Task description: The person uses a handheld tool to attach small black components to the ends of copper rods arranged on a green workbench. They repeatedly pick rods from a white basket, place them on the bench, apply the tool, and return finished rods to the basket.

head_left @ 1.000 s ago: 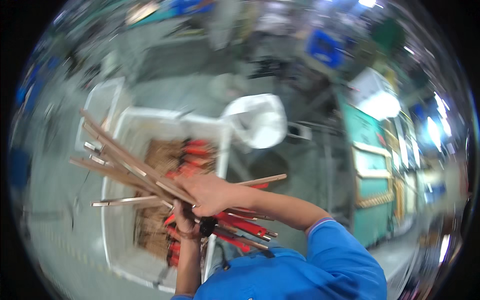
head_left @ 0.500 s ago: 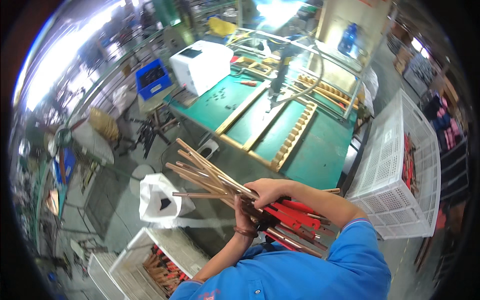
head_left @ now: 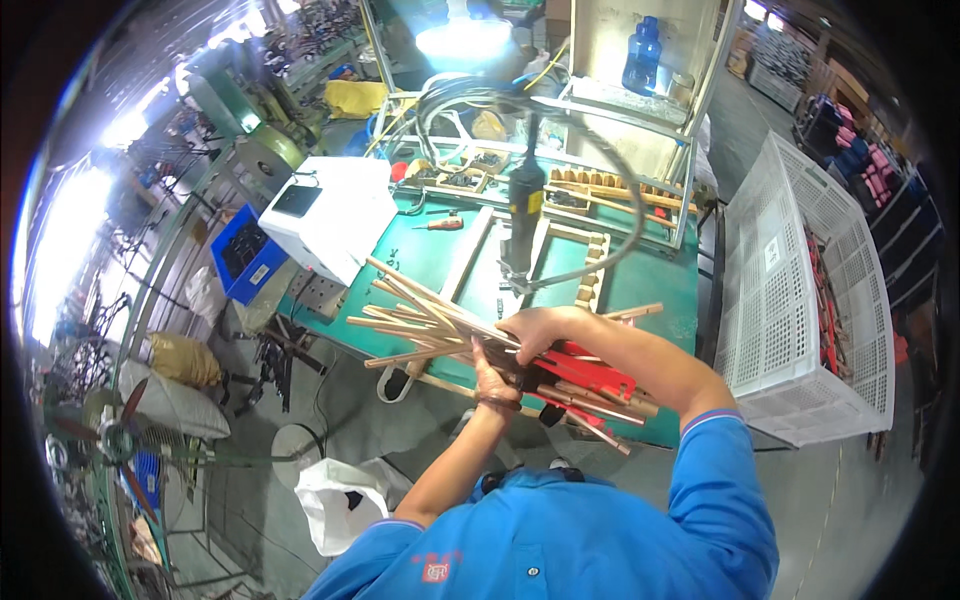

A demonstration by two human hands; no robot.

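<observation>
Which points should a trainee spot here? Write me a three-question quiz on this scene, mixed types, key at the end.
1. True or false: only the left hand is on the bundle of brown strips, while the right hand hangs free.
2. What colour is the tabletop?
A. Red
B. Green
C. White
3. Fill in the blank: the large white perforated crate stands on the person's ____ side.

Key: 1. False, both hands hold it; 2. B; 3. right.

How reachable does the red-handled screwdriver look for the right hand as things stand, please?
Probably not just now: the right hand is closed on the bundle of sticks, and the screwdriver lies farther back on the green table.
</observation>
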